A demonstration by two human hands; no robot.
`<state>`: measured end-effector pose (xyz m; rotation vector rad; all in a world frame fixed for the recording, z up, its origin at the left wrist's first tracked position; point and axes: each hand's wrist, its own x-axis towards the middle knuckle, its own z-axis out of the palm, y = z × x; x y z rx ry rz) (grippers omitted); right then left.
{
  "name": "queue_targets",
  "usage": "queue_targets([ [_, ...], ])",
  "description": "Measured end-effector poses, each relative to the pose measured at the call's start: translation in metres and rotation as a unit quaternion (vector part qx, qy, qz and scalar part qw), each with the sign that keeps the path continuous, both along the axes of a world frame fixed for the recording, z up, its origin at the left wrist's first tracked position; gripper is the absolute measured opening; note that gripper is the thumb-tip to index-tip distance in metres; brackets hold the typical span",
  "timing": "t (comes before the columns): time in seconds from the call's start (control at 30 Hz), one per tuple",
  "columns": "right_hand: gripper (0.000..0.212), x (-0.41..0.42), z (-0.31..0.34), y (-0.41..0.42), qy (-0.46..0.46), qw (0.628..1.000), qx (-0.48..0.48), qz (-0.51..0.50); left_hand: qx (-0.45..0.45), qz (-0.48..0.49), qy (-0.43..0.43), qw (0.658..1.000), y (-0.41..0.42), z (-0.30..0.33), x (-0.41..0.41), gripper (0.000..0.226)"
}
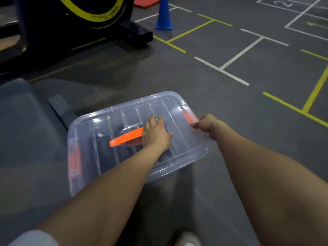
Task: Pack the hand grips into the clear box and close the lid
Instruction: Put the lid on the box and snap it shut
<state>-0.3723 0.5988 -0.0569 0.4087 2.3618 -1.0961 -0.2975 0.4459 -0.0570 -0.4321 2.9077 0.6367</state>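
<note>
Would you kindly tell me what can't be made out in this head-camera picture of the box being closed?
- Hand grips: only dark shapes through the lid of the clear box, partly covered by the left hand; their number is unclear.
- Right latch: blurred, and the right hand hides whether it is snapped.
- Left latch: blurred through plastic.
- Exercise machine: cut off by the top edge.

Left hand (156,134) flat, right hand (206,124) curled.

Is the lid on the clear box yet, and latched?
On. The lid covers the clear box, left hand flat on it. Right hand grips the orange latch; whether it is latched, cannot tell.
</note>
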Motion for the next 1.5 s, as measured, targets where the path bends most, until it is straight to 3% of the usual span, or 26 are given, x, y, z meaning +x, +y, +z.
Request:
queue_targets([
  [0.17,0.064,0.0,-0.008,0.014,-0.08,0.989,-0.115,-0.055,-0.018,-0.075,-0.113,0.991,0.008,-0.009,-0.02,0.078],
  [0.27,0.066,0.004,-0.016,0.017,-0.095,0.968,-0.205,-0.11,-0.025,-0.083,-0.119,0.989,0.007,-0.008,-0.018,0.079],
  [0.33,0.061,0.004,-0.014,0.016,-0.078,0.969,-0.206,-0.113,-0.029,-0.085,-0.122,0.988,0.008,-0.007,-0.018,0.079],
  [0.47,0.042,0.005,-0.005,0.012,-0.016,0.989,-0.136,-0.057,-0.031,-0.086,-0.123,0.988,0.01,-0.002,-0.017,0.077],
  [0.6,0.037,0.007,-0.007,0.007,0.031,0.993,-0.109,-0.04,-0.036,-0.091,-0.125,0.987,0.009,-0.002,-0.016,0.077],
  [0.7,0.029,0.008,-0.007,0.004,0.089,0.996,-0.022,-0.004,-0.037,-0.095,-0.125,0.987,0.008,-0.001,-0.016,0.077],
  [0.83,0.031,0.008,-0.002,0.002,0.089,0.994,0.041,0.049,-0.034,-0.092,-0.117,0.988,0.006,-0.002,-0.016,0.078],
  [0.93,0.034,0.013,0.006,-0.009,0.106,0.965,0.19,0.149,-0.017,-0.109,-0.105,0.988,-0.002,0.003,-0.012,0.076],
  [1.03,0.038,0.018,0.022,-0.031,0.148,0.915,0.285,0.244,0.021,-0.102,-0.058,0.993,-0.023,0.013,-0.004,0.059],
  [1.2,0.045,0.033,0.051,-0.105,0.19,0.869,0.275,0.365,-0.007,0.006,-0.006,1.0,-0.09,0.03,0.031,0.038],
  [1.5,0.061,0.099,0.018,-0.221,0.15,0.845,0.215,0.466,-0.009,0.175,-0.039,0.984,-0.194,0.015,0.114,0.047],
])
